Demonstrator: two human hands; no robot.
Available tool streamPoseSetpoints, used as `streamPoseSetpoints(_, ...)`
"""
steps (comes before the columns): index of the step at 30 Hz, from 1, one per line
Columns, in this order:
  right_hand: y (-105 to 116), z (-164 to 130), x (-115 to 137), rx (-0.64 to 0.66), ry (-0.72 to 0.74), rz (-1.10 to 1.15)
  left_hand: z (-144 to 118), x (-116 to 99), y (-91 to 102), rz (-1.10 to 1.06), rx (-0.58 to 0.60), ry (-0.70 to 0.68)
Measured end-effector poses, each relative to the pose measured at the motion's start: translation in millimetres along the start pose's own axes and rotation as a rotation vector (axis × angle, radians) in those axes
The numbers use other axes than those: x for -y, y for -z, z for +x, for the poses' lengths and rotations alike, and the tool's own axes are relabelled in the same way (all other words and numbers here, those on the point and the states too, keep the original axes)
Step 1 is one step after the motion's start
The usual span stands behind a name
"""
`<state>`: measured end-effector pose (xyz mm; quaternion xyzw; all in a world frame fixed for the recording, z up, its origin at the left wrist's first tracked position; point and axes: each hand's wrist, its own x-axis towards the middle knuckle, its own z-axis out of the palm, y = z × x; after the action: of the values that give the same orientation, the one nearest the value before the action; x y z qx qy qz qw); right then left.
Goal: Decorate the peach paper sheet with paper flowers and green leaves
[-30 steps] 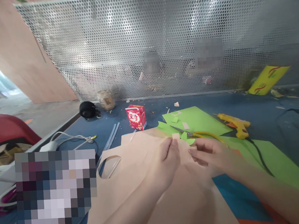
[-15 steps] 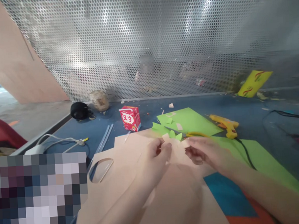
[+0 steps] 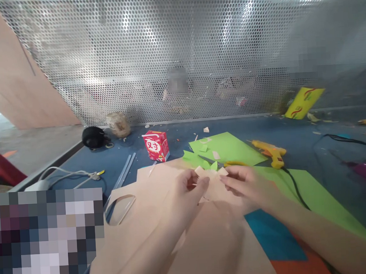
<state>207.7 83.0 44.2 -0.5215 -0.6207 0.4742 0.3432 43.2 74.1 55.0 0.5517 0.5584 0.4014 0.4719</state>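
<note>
My left hand [image 3: 188, 190] pinches one end of a small cream paper piece [image 3: 200, 171], thumb against fingers. The piece appears to have a cut, fringed edge by these fingers. My right hand [image 3: 245, 180] grips its other end between thumb and fingertips. Large sheets of cream paper [image 3: 154, 183] lie beneath both hands. Just beyond the fingertips are pointed green paper cutouts [image 3: 214, 166] and scissors with yellow handles [image 3: 236, 163], partly covered by paper and my right hand. Where the small piece ends and the sheet below begins is hard to tell.
A yellow glue gun [image 3: 272, 152] with a black cord rests on green paper [image 3: 229, 144] to the right. Glue sticks [image 3: 123, 170], a white cable [image 3: 54, 170] and a red drink carton [image 3: 157, 146] stand left. Blue paper [image 3: 274, 234] lies front right; perforated metal [image 3: 193, 50] rises behind.
My right hand has moved slightly inward, and its fingers now lie straighter along the paper piece. The left hand keeps its pinch. The whole view has shifted a little.
</note>
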Motion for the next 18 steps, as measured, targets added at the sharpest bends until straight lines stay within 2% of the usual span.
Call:
streamPoseSetpoints(5, 0.8, -0.6, -1.0, 0.011, -0.036, 0.014, -0.3, -6.1, -0.4, -0.014, -0.018, 0.001)
streamPoseSetpoints(9, 1.7, 1.7, -4.4, -0.03, -0.035, 0.027, -0.9, -12.0, -0.1, -0.031, -0.034, 0.01)
streamPoseSetpoints(18, 3.6, 3.4, -2.7, -0.066, -0.054, -0.058, 4.7, 8.7, -2.9, -0.069, -0.016, -0.062)
